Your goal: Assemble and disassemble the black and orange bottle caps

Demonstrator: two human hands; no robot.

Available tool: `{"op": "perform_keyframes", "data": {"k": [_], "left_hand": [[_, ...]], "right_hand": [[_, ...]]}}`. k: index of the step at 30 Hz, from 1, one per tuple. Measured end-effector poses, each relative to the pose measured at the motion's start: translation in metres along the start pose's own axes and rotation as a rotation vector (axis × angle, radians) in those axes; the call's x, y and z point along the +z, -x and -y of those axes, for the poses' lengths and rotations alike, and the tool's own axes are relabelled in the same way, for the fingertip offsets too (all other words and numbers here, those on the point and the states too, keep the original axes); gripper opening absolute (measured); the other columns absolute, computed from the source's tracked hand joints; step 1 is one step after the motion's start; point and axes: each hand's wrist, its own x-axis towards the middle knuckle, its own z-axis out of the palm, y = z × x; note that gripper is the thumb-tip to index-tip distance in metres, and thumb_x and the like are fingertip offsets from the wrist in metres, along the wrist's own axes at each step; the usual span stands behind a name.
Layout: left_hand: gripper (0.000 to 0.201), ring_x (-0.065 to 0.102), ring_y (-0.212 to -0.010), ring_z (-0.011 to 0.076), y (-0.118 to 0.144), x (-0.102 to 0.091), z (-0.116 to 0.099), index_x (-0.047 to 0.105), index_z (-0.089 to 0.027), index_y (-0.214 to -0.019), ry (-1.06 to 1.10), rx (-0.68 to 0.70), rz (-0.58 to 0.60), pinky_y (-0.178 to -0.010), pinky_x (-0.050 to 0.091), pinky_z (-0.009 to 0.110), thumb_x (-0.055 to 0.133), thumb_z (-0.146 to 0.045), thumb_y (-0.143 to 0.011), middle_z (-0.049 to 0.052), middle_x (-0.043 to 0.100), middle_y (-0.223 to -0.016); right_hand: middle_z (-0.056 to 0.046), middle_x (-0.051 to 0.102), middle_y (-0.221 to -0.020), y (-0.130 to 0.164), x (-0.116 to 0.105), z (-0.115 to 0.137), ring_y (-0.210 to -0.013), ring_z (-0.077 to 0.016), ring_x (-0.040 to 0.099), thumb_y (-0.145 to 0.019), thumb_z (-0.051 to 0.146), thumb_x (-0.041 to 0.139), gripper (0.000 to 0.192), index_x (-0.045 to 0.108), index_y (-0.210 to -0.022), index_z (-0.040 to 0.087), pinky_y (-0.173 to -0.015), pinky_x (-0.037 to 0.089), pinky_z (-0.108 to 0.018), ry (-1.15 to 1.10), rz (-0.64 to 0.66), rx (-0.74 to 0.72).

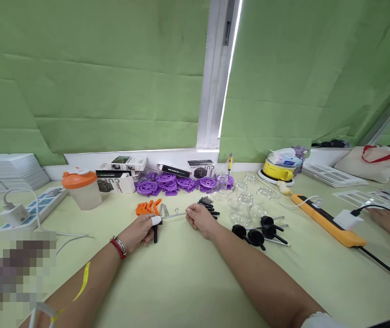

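- Hands are meeting over the pale green table point(188, 282), sharing a thin metal rod point(174, 214) lying level between them.
- Left hand point(142, 231) is pinching the rod's near end with a white-capped fingertip, closed on it, with a black handle point(155, 234) sticking out below.
- Right hand point(200, 217) is gripping the rod's other end, fingers curled shut.
- Orange clips point(147, 207) are lying just behind the rod; glass jars point(244, 205) are standing to the right.
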Motion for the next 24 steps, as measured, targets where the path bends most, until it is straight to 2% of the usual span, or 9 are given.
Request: {"op": "perform_keyframes", "data": {"k": [7,13,19,24], "left_hand": [[0.037,0.027,-0.033,0.004,-0.0009,-0.004,-0.0011,0.044,-0.02,-0.072,0.038,-0.031,0.037,-0.033,0.024,0.017,0.06,-0.054,-0.074,-0.011,0.032,-0.044],[0.039,0.026,-0.033,0.0044,-0.0008,-0.0041,-0.0022,0.045,-0.019,-0.072,0.01,-0.049,0.037,-0.033,0.023,0.017,0.059,-0.056,-0.074,-0.011,0.033,-0.041],[0.039,0.027,-0.033,0.0042,-0.004,-0.0055,-0.0009,0.046,-0.019,-0.073,0.02,-0.046,0.039,-0.032,0.024,0.017,0.06,-0.055,-0.073,-0.011,0.033,-0.045],[0.038,0.027,-0.032,0.004,-0.0019,-0.0036,-0.003,0.046,-0.018,-0.072,0.013,-0.041,0.039,-0.032,0.024,0.017,0.06,-0.054,-0.074,-0.011,0.032,-0.044]], "right_hand": [[0.004,0.051,-0.056,-0.0012,-0.0017,-0.0002,-0.039,-0.0043,0.036,-0.083,0.029,0.054,0.016,0.048,-0.074,0.017,-0.035,0.024,-0.016,0.01,0.05,0.007],[0.005,0.051,-0.055,0.0008,-0.0048,0.0009,-0.04,-0.0046,0.037,-0.081,0.026,0.057,0.013,0.049,-0.075,0.017,-0.036,0.024,-0.017,0.0,0.078,0.004],[0.004,0.053,-0.059,-0.0002,-0.0062,-0.0042,-0.042,-0.0052,0.04,-0.078,0.027,0.06,0.015,0.05,-0.077,0.017,-0.036,0.025,-0.017,-0.019,0.097,-0.042],[0.005,0.052,-0.06,0.0011,-0.0067,-0.0047,-0.042,-0.0053,0.039,-0.078,0.026,0.058,0.011,0.049,-0.078,0.018,-0.036,0.026,-0.017,0.061,0.08,-0.108]]}}
